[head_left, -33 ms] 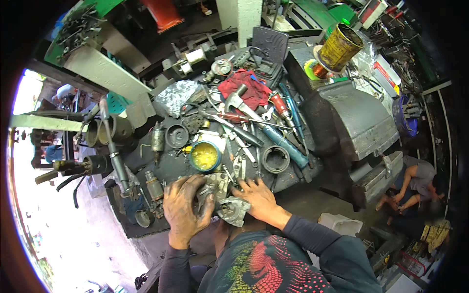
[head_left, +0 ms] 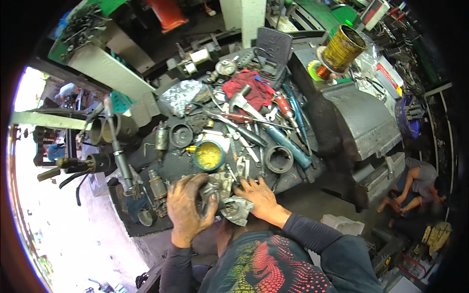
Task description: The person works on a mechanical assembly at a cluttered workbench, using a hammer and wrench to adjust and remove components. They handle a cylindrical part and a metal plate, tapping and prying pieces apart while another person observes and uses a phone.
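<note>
- My left hand (head_left: pixel 188 207) was curled over the grey metal part (head_left: pixel 225 198), fingers closed around its left side.
- My right hand (head_left: pixel 259 198) lay flatter, fingers spread on the part's right side, pressing it.
- The part sat at the near edge of the bench (head_left: pixel 146 227), just below the yellow-filled tin (head_left: pixel 209 155).
- A black ring (head_left: pixel 279 159) lay just beyond my right hand, with a red rag (head_left: pixel 251 88) farther back.

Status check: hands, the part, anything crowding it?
Both hands on grey metal part at bench edge: left hand gripping, right hand steadying. Yellow grease tin and loose tools crowd just behind.
</note>
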Tool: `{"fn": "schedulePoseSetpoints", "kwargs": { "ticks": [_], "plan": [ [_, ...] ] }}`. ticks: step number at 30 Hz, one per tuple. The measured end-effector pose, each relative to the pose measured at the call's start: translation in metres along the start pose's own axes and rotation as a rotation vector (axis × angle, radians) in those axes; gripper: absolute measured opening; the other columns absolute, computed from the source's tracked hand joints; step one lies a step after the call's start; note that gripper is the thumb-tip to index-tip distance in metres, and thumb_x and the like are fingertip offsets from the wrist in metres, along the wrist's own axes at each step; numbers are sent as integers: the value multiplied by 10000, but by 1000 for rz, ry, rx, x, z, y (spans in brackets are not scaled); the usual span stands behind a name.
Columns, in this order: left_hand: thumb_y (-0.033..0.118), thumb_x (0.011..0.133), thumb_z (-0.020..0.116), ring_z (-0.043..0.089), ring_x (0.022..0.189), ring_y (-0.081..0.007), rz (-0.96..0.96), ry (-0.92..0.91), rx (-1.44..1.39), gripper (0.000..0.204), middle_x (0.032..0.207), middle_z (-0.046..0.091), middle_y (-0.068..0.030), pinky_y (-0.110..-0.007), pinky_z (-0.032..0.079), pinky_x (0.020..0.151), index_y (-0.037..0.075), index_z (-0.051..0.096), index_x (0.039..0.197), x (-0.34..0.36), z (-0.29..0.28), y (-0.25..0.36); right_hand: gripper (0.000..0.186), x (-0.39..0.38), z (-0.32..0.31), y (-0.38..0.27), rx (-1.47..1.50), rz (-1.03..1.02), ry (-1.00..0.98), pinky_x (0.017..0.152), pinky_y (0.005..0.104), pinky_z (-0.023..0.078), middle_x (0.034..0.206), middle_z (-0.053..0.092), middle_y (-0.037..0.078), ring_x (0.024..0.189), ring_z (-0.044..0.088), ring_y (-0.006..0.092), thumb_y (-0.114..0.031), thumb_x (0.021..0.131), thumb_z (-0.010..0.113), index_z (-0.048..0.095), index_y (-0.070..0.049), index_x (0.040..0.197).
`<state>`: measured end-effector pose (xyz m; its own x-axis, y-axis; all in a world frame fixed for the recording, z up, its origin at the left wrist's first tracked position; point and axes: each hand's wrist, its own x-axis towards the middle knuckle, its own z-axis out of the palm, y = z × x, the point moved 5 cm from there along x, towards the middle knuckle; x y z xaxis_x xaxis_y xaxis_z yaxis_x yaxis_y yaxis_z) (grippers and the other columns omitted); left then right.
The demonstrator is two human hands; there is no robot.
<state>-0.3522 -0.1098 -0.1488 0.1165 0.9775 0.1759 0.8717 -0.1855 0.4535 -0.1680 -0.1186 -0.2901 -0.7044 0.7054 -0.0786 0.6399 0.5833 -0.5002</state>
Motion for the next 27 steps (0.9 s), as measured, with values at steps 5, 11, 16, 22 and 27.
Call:
{"fn": "schedulePoseSetpoints", "kwargs": {
  "ticks": [5, 11, 16, 22, 27],
  "plan": [
    [167, 790, 676, 625, 1096, -339, -25, 29, -62, 430, 1160, 680, -147, -440, 462, 979, 74, 669, 1209, -1, 0, -8, 345, 29, 21, 6, -186, -35, -137, 855, 491, 458, 1093, 613, 139, 1043, 624, 322, -256, 884, 641, 674, -111, 1195],
    [128, 839, 630, 629, 1095, -325, -8, 115, -127, 370, 1124, 687, -153, -444, 450, 991, 77, 669, 1203, -6, -2, -11, 344, 34, -27, 13, 30, 46, 10, 782, 515, 555, 1049, 586, 218, 981, 646, 423, -108, 814, 687, 589, -44, 1137],
    [74, 893, 602, 650, 1036, -337, -14, 226, -184, 274, 1090, 711, -138, -434, 482, 936, 65, 687, 1153, -10, -7, -15, 368, 24, -73, 25, 71, 196, 313, 833, 523, 539, 1067, 574, 274, 972, 621, 485, -85, 853, 682, 560, 36, 1178],
    [78, 885, 613, 649, 1018, -335, -1, 285, -238, 267, 1070, 711, -140, -444, 492, 938, 63, 687, 1141, -13, -7, -17, 283, 5, -132, -1, 142, 293, 465, 803, 432, 536, 1012, 645, 179, 901, 661, 366, -81, 845, 702, 659, -10, 1116],
    [88, 877, 625, 652, 1025, -330, 16, 302, -244, 279, 1049, 709, -150, -443, 492, 947, 71, 685, 1149, -12, -6, -18, 253, 5, -173, -49, 353, 365, 312, 738, 362, 528, 885, 678, 138, 778, 665, 220, -125, 913, 707, 682, -20, 1142]
  ]
}}
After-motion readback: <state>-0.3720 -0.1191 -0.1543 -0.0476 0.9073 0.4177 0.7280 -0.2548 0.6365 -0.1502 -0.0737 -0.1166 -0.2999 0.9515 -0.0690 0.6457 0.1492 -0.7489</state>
